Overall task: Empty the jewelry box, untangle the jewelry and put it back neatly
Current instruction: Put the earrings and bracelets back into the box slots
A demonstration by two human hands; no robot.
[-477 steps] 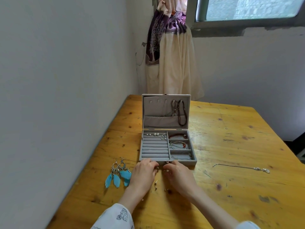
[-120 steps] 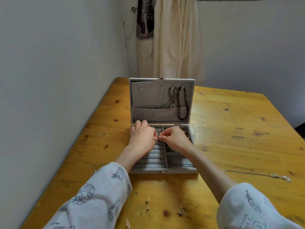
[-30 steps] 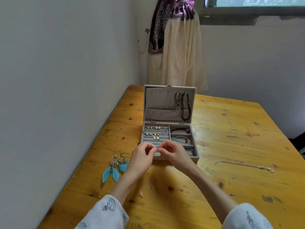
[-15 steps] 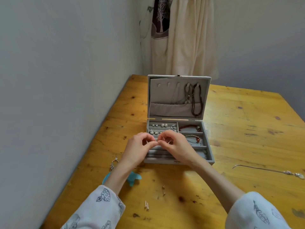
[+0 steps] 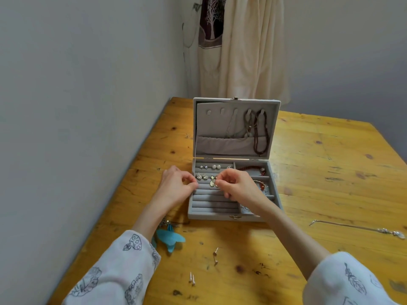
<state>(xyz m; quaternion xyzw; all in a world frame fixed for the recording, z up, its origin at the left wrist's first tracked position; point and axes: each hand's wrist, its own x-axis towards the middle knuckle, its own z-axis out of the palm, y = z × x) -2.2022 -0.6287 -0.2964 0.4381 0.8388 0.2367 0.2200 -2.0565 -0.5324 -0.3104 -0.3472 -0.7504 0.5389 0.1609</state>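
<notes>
Both hands hover over the box's (image 5: 233, 217) ring rolls, left hand (image 5: 176, 185) and right hand (image 5: 239, 186) each pinching fingertips, probably on a tiny earring too small to see. Seated earrings (image 5: 206, 177) lie between them; loose studs (image 5: 215, 256) wait nearer the sleeves.

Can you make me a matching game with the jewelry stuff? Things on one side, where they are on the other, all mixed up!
Things:
1. dark bead necklace
2. blue feather earrings
3. silver chain
4. pearl studs

Places:
A. on the table, right of the jewelry box
B. in the top row of the box's ring rolls
C. hanging inside the open lid
D. on the table, beside the left forearm

Pairs: 1-C, 2-D, 3-A, 4-B
</notes>
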